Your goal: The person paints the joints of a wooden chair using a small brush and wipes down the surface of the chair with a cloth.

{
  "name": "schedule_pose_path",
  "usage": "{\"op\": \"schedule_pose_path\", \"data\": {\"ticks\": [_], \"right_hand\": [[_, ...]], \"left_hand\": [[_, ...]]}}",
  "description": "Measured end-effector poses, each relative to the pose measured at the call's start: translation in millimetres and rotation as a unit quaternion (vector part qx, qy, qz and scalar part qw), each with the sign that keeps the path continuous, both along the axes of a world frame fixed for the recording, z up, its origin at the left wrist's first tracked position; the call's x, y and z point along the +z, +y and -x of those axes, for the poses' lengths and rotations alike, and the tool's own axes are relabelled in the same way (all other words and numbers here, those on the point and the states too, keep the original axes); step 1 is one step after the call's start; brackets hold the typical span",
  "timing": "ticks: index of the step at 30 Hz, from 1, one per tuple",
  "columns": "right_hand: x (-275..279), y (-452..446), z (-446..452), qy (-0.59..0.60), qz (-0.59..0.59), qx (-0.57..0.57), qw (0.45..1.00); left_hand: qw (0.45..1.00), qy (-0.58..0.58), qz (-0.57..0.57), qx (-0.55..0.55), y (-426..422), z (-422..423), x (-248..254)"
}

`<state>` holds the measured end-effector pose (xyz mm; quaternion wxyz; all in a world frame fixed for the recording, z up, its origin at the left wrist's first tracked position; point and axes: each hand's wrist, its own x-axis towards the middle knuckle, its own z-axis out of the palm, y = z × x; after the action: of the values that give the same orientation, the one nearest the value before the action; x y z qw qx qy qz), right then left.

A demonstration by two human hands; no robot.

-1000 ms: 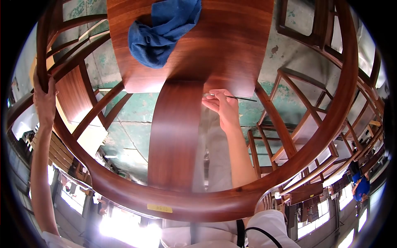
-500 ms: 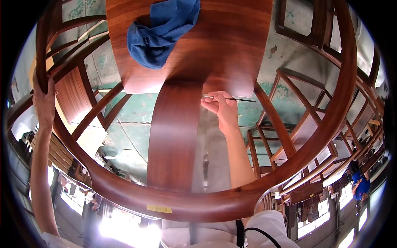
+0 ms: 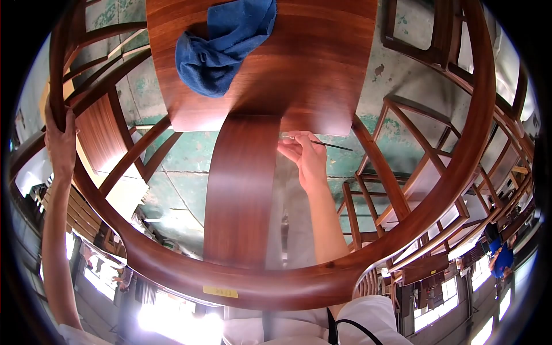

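My right hand (image 3: 307,158) pinches a thin dark brush-like tool (image 3: 336,146) at the right edge of the chair's back slat (image 3: 241,190), just below the seat. At the far left, my left hand (image 3: 60,138) is wrapped round the curved wooden rail (image 3: 213,282) of the same chair. A crumpled blue cloth (image 3: 210,66) lies on the reddish-brown seat (image 3: 305,75). On the rail's lower front is a small yellow label (image 3: 221,291).
Other wooden chair frames (image 3: 425,115) stand at the right. A wooden panel (image 3: 103,129) is at the left. A person in blue (image 3: 502,259) is far off at the lower right. The floor (image 3: 184,149) is worn green.
My right hand has shifted slightly down and left along the slat's edge, and the tool in it now slants a little more. My left hand keeps its hold.
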<state>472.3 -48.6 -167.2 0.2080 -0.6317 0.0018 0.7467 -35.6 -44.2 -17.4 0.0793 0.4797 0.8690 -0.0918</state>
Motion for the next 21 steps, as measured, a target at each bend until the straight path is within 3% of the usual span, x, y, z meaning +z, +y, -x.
{"op": "schedule_pose_path", "data": {"ticks": [21], "right_hand": [[6.2, 1.4, -3.1, -0.005, -0.052, 0.052, 0.997]], "left_hand": [[1.000, -0.026, -0.013, -0.002, 3.0, -3.2, 1.4]]}}
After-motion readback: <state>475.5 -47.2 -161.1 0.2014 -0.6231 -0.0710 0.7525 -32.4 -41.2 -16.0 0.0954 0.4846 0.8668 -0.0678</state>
